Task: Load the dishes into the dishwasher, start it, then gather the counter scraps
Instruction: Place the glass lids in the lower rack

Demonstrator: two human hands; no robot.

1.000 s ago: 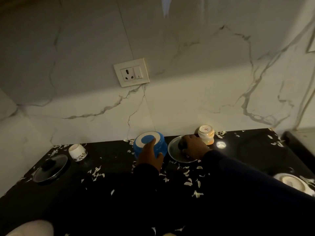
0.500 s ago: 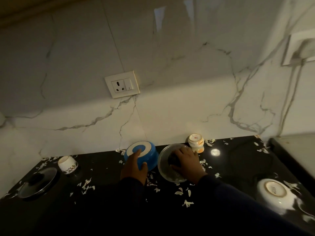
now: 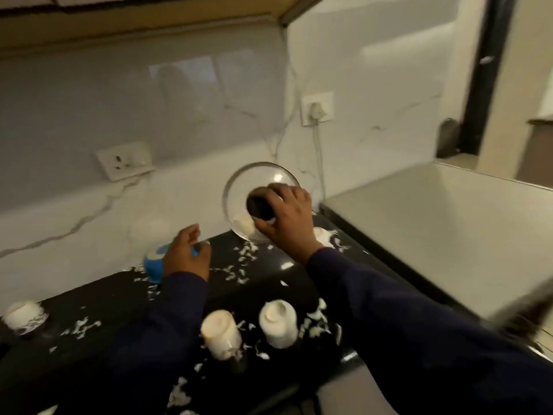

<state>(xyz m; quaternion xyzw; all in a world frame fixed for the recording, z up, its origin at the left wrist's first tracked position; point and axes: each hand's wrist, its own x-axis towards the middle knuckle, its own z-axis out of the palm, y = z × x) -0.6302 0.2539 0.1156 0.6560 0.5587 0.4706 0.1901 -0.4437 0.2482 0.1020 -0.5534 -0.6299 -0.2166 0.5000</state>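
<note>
My right hand (image 3: 287,218) grips the black knob of a glass lid (image 3: 239,190) and holds it tilted above the black counter (image 3: 89,354), near the back wall. My left hand (image 3: 185,253) rests on an upturned blue bowl (image 3: 153,265) on the counter, fingers curled over its side. Two upturned white cups (image 3: 221,332) (image 3: 278,323) stand near the front. Another patterned cup (image 3: 24,317) sits at the far left. White scraps (image 3: 242,256) are scattered over the counter.
A white appliance top (image 3: 434,229) adjoins the counter on the right. A plugged socket (image 3: 317,110) with a hanging cord and a second socket (image 3: 125,160) are on the marble wall. A cabinet underside runs overhead. A small white dish (image 3: 323,235) lies behind my right wrist.
My right hand has lifted the glass lid off the counter and tilted it up. The view has swung to the right. My left hand stays on the blue bowl.
</note>
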